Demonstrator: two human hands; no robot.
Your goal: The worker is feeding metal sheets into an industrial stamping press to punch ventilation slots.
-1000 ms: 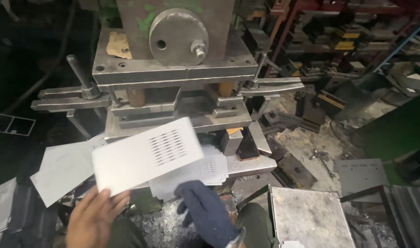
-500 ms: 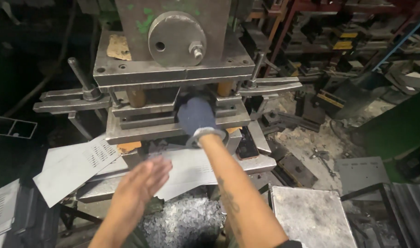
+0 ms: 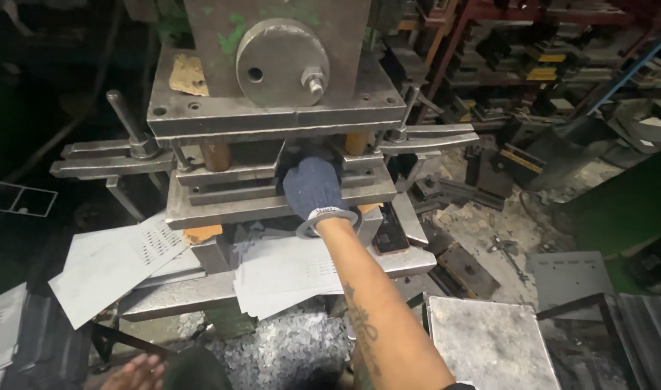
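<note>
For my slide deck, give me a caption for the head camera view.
Gloved right hand reaches into the metal press, above punched sheets; bare left hand low.

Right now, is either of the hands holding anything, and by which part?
Cannot be told for the gloved right hand: it reaches into the press gap, fingers hidden. The bare left hand, at the bottom edge, holds nothing visible.

Dim workshop, dark left edge, mostly sharp, wide-angle distortion.
</note>
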